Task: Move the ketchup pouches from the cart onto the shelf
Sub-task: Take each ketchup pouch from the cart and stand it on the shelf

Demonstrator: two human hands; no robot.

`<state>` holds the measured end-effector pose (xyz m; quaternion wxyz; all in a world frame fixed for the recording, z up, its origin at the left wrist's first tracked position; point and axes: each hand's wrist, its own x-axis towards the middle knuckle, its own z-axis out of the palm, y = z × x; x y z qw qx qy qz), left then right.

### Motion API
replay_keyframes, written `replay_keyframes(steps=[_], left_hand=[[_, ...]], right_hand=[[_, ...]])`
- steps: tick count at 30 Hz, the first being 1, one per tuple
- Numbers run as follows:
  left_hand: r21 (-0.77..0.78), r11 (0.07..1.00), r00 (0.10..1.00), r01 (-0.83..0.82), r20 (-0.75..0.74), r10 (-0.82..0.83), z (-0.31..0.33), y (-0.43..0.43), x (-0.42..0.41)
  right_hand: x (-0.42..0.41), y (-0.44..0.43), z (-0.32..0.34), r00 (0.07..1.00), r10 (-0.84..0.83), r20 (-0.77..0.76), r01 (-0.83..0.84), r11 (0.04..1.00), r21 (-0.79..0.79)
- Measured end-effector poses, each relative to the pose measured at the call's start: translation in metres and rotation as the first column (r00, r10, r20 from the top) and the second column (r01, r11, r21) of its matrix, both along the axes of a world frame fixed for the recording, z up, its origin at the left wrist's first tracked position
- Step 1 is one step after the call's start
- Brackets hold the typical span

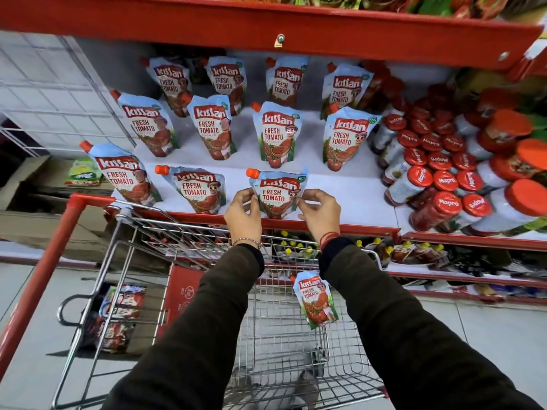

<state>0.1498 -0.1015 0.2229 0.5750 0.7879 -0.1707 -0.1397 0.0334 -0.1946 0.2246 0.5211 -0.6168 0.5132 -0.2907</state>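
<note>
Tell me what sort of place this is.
Most likely a grocery store aisle: red shelf stocked with rows of identical ketchup pouches, red-lidded jars beside them, and a wire shopping cart in front.

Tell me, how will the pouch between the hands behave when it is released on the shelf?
The ketchup pouch probably stands, since its neighbours do. It looks soft and top-wide, so it may lean, as the leftmost pouch does.

pouches (275, 137) on shelf (349, 193) | jars (444, 179) right | one pouch (315, 300) in cart (284, 350)
</note>
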Motion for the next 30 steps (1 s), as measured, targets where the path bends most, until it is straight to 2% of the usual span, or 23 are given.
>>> replay_keyframes(steps=[5,11,14,22,26,30], left_hand=[[-0.051,0.999,1.0,-0.007,-0.008,0.007,-0.003,0.007,-0.008],[-0.176,0.984,0.995,-0.036,-0.101,0.018,-0.031,0.025,-0.048],[-0.09,0.995,0.996,0.039,-0.081,-0.046,-0.064,0.034,-0.077],[0.246,0.946,0.956,0.211,-0.253,-0.148,-0.171,0.043,-0.133],[0.505,0.802,0.929,0.319,-0.335,-0.159,-0.23,0.037,-0.147],[0.67,0.56,0.87,0.487,-0.429,-0.242,-0.277,0.027,-0.16]], right_hand=[[-0.009,0.004,-0.006,1.0,0.01,-0.024,-0.011,1.0,-0.012],[-0.041,0.023,-0.03,0.997,-0.077,-0.007,0.077,0.997,-0.027],[-0.063,0.036,-0.057,0.997,-0.074,-0.025,0.075,0.997,0.014],[-0.129,0.036,-0.159,0.956,0.001,-0.294,0.039,0.991,0.127],[-0.156,0.025,-0.218,0.901,0.114,-0.419,0.004,0.963,0.269],[-0.168,0.02,-0.265,0.804,0.235,-0.546,-0.064,0.947,0.313]])
